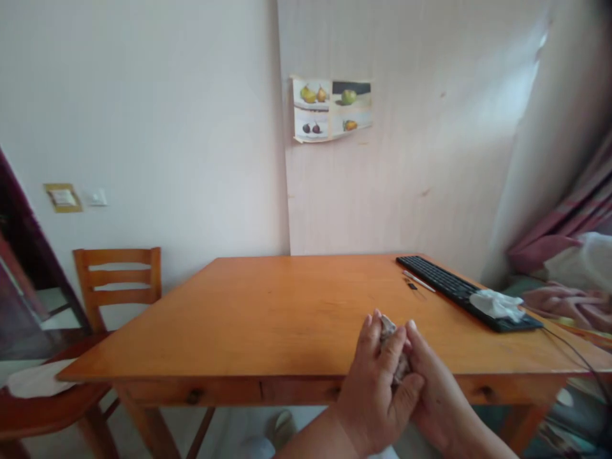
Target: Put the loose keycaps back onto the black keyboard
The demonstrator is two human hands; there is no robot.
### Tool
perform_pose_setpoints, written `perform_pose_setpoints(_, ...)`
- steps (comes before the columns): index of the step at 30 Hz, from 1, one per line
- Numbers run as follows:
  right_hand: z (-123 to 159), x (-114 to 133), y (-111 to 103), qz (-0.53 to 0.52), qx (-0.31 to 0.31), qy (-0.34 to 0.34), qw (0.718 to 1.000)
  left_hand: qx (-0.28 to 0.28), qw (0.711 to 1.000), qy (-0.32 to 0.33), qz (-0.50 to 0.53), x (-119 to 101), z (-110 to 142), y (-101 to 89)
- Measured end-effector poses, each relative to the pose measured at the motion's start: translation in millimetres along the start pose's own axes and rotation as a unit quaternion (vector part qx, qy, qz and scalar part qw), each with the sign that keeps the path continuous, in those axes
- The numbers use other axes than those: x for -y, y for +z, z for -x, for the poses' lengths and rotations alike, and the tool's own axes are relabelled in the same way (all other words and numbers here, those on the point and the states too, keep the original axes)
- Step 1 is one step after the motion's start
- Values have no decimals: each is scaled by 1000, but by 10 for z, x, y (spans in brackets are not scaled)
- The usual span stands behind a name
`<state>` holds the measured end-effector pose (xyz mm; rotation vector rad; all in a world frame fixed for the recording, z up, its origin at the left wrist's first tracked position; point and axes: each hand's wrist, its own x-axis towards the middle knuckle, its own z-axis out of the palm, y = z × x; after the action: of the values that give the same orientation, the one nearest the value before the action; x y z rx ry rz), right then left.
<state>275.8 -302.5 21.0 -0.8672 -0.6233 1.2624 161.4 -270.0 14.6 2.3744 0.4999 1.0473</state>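
My left hand point(370, 389) and my right hand point(433, 389) are pressed together in front of the table's near edge. Between them is a greyish-brown mottled thing point(401, 368), perhaps crumpled cloth, gripped by both hands. A pale tip of it pokes out past the left fingers; most of it is hidden by the palms, so its kind cannot be made out. Both hands are closed around it, the left thumb lying across toward the right hand.
The wooden table point(268, 312) has drawers along its front. At its right lie a black keyboard point(444, 280) with a crumpled white cloth point(497, 304) on it, a thin pen point(419, 281) and a small black piece point(412, 286). A wooden chair point(119, 277) stands left.
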Motion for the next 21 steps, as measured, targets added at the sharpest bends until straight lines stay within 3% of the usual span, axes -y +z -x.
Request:
perform_pose_setpoints(4,-81,-161,141,70,45,-30,996,-60,998,9,-16,219,97,-134)
perform_pose_setpoints(8,-251,-257,105,195,3,-112,974,-148,986,-21,-78,543,219,-478)
perform_pose_setpoints(11,-425,-195,-77,399,-57,-186,896,-233,958,-50,-157,854,405,-1010)
perform_pose_setpoints(14,-628,-137,-354,512,-91,-213,827,-283,916,-121,-256,1140,746,-1730)
perform_pose_setpoints(17,-818,-178,-627,598,-100,-203,769,-335,826,-271,-364,1332,1178,-2408)
perform_pose_setpoints(19,-912,-250,-747,639,-95,-188,740,-307,761,-372,-433,1414,1410,-2690)
perform_pose_setpoints(21,-980,-330,-794,670,-83,-184,715,-215,758,-409,-460,1473,1516,-2768)
